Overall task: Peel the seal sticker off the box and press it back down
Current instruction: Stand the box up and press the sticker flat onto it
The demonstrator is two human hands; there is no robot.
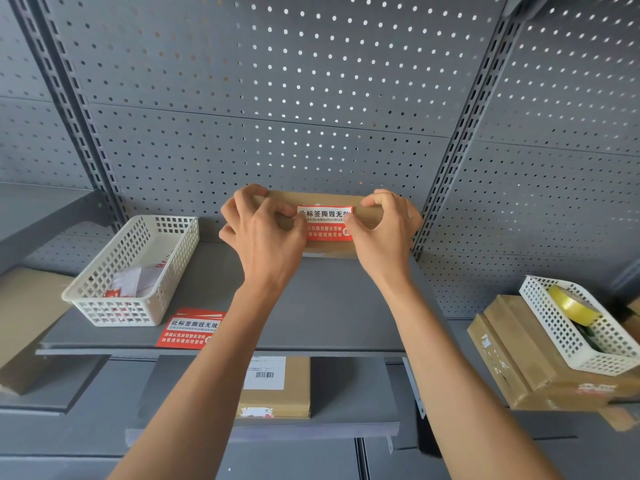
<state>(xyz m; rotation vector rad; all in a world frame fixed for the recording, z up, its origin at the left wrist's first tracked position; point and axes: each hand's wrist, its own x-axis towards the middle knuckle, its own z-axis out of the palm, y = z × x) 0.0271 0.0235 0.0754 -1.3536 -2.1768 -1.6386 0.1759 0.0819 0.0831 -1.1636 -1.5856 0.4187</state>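
A flat brown cardboard box [325, 199] stands at the back of the grey shelf [332, 306], against the pegboard. A red and white seal sticker [327, 225] lies across its front edge. My left hand [263, 233] grips the box's left end, thumb and fingertips on the sticker's left edge. My right hand [382, 230] grips the right end, thumb pressing the sticker's right edge. Whether any corner of the sticker is lifted is hidden by my fingers.
A white mesh basket [104, 303] with sticker sheets sits at the shelf's left. A loose red sticker [190, 329] lies at the front edge. Another box [277, 386] lies on the lower shelf. At right, boxes [512, 358] carry a basket [554, 327] with yellow tape [571, 303].
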